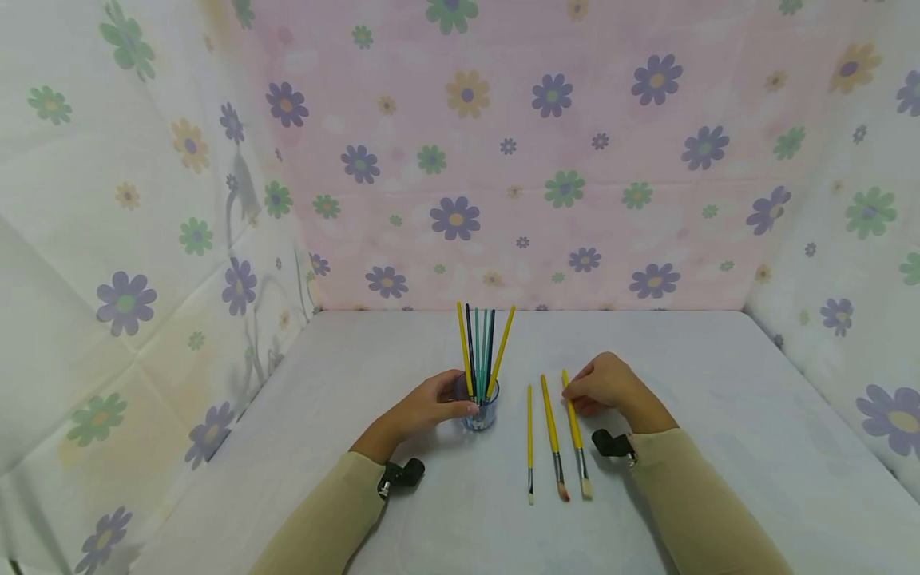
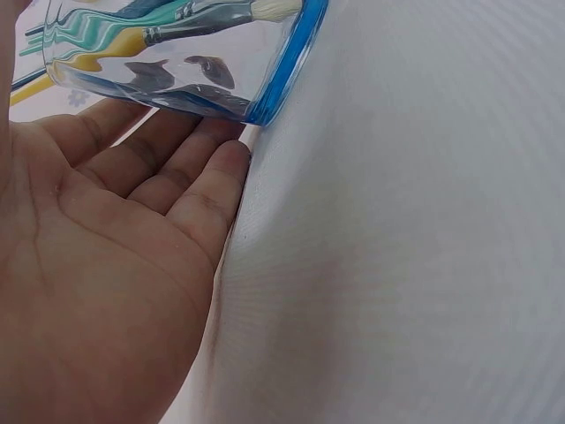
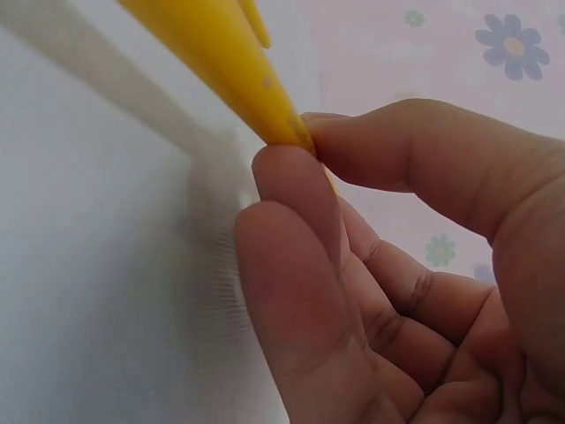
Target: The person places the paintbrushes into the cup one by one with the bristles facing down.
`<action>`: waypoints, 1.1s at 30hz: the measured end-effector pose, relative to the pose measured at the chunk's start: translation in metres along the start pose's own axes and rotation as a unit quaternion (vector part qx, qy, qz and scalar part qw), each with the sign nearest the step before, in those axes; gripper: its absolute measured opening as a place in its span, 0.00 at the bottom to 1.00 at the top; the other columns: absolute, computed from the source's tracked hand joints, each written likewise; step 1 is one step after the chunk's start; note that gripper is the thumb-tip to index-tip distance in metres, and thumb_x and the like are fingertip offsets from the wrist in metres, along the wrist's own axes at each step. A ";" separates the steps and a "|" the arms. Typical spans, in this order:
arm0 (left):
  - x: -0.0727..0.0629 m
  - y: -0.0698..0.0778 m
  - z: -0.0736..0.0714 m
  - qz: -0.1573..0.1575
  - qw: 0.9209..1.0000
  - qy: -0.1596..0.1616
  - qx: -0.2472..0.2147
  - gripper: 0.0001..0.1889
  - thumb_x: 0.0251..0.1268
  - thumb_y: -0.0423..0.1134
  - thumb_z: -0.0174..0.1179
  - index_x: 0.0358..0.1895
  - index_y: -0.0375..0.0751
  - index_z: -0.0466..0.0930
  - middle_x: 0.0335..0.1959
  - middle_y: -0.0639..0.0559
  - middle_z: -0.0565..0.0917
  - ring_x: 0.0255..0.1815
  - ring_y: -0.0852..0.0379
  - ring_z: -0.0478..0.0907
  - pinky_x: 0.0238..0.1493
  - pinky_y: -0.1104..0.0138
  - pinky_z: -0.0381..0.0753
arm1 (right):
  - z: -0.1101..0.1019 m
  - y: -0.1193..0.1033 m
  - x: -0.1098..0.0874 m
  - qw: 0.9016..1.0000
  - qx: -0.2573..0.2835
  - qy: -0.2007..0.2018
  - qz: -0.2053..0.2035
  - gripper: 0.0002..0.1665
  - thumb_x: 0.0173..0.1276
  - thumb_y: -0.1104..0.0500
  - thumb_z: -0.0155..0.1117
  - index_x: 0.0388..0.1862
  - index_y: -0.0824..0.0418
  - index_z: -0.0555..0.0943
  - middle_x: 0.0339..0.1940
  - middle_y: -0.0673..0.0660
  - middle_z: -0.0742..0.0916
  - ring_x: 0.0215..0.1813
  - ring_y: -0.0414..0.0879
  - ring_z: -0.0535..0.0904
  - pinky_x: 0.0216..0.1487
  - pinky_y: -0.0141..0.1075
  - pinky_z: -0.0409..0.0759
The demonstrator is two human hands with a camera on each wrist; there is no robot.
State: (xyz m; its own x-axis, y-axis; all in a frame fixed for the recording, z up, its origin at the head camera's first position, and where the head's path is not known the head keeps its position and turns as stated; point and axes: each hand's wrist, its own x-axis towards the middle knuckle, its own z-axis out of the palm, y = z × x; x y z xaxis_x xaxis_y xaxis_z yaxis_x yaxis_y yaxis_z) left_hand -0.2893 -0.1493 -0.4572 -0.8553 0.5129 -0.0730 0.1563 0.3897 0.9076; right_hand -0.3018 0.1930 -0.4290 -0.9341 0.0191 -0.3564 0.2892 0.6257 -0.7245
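One clear cup (image 1: 480,420) with a blue base stands upright on the white table (image 1: 690,495), gripped by the left hand (image 1: 431,401), thumb on the near side. Six brushes stand in it, handles up: two yellow ones (image 1: 463,343), two dark ones (image 1: 470,339) and two teal ones (image 1: 485,343) (one, in the left wrist view, shows pale bristles through the wall). Around four o'clock from the cup, three yellow brushes lie side by side, apart, bristles roughly toward six: a thin brush (image 1: 530,431) with a pale tip, a middle brush (image 1: 550,419) with a reddish-brown tip, and a wide brush (image 1: 574,423), pale-tipped. The right hand (image 1: 611,389), at three o'clock from the cup, pinches the wide brush near its handle end. Two beige sleeves (image 1: 323,519) enter low, each with one black device (image 1: 411,473). Flowered cloth (image 1: 496,128) hangs at twelve.
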 end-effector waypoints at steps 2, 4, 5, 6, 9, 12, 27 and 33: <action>0.000 -0.001 0.000 0.002 1.000 -0.001 0.000 0.37 0.66 0.58 0.69 0.74 0.50 0.69 0.69 0.53 0.79 0.75 0.49 0.73 0.78 0.46 0.66 | -0.002 0.000 -0.001 1.000 0.003 0.003 -0.006 0.19 0.59 0.56 0.81 0.42 0.65 0.86 0.31 0.58 0.90 0.31 0.46 0.87 0.33 0.37 0.87; 0.001 -0.002 0.000 0.004 1.000 -0.002 -0.001 0.37 0.66 0.58 0.69 0.74 0.50 0.69 0.69 0.53 0.79 0.74 0.49 0.73 0.78 0.46 0.66 | -0.004 -0.001 -0.002 1.000 0.006 0.005 -0.014 0.19 0.59 0.56 0.80 0.43 0.66 0.85 0.32 0.58 0.90 0.31 0.46 0.87 0.34 0.37 0.87; 0.001 -0.002 0.000 0.006 1.000 -0.002 -0.001 0.37 0.66 0.59 0.69 0.74 0.50 0.69 0.69 0.53 0.79 0.74 0.49 0.73 0.77 0.46 0.66 | -0.005 -0.002 -0.003 1.000 0.010 0.005 -0.017 0.19 0.60 0.56 0.80 0.43 0.66 0.85 0.32 0.58 0.90 0.31 0.46 0.88 0.34 0.37 0.88; 0.001 -0.002 0.000 0.006 1.000 -0.002 -0.001 0.37 0.66 0.59 0.69 0.74 0.50 0.69 0.69 0.53 0.79 0.74 0.49 0.73 0.77 0.46 0.66 | -0.006 -0.003 -0.003 1.000 0.015 0.005 -0.019 0.19 0.60 0.56 0.80 0.43 0.66 0.85 0.33 0.58 0.90 0.31 0.46 0.88 0.34 0.37 0.88; 0.001 -0.001 0.000 0.006 1.000 -0.002 -0.002 0.37 0.66 0.59 0.69 0.74 0.50 0.69 0.69 0.53 0.79 0.74 0.49 0.73 0.78 0.45 0.65 | -0.008 -0.005 -0.005 0.999 0.027 0.004 -0.027 0.19 0.61 0.57 0.79 0.45 0.67 0.85 0.35 0.59 0.90 0.32 0.46 0.88 0.36 0.38 0.89; 0.000 0.000 0.000 0.003 1.000 -0.001 -0.002 0.37 0.65 0.59 0.69 0.74 0.51 0.69 0.69 0.53 0.79 0.74 0.49 0.73 0.78 0.46 0.65 | -0.010 -0.009 -0.008 0.999 0.036 0.008 -0.032 0.19 0.62 0.57 0.78 0.45 0.67 0.85 0.36 0.60 0.90 0.33 0.47 0.88 0.37 0.39 0.89; 0.000 0.002 0.000 0.006 1.000 -0.001 0.002 0.34 0.68 0.55 0.68 0.73 0.50 0.70 0.68 0.53 0.80 0.74 0.50 0.73 0.78 0.46 0.65 | -0.024 -0.033 -0.032 0.993 0.055 0.042 -0.090 0.21 0.65 0.53 0.77 0.49 0.66 0.85 0.40 0.61 0.91 0.43 0.56 0.90 0.42 0.40 0.90; 0.001 -0.001 -0.001 0.008 1.000 -0.003 -0.003 0.34 0.68 0.56 0.68 0.73 0.50 0.70 0.68 0.53 0.79 0.74 0.50 0.73 0.78 0.46 0.66 | -0.027 -0.040 -0.041 0.990 0.065 0.056 -0.114 0.19 0.67 0.54 0.75 0.51 0.65 0.84 0.43 0.61 0.91 0.43 0.53 0.90 0.44 0.41 0.90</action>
State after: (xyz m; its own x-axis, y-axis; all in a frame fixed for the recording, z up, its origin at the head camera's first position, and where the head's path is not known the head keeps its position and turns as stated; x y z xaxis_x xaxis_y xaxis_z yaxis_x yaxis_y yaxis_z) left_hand -0.2902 -0.1497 -0.4575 -0.8496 0.5239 -0.0615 0.1663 0.3766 0.9113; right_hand -0.2812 0.1881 -0.3692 -0.9934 -0.0202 -0.1125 0.0859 0.5175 -0.8514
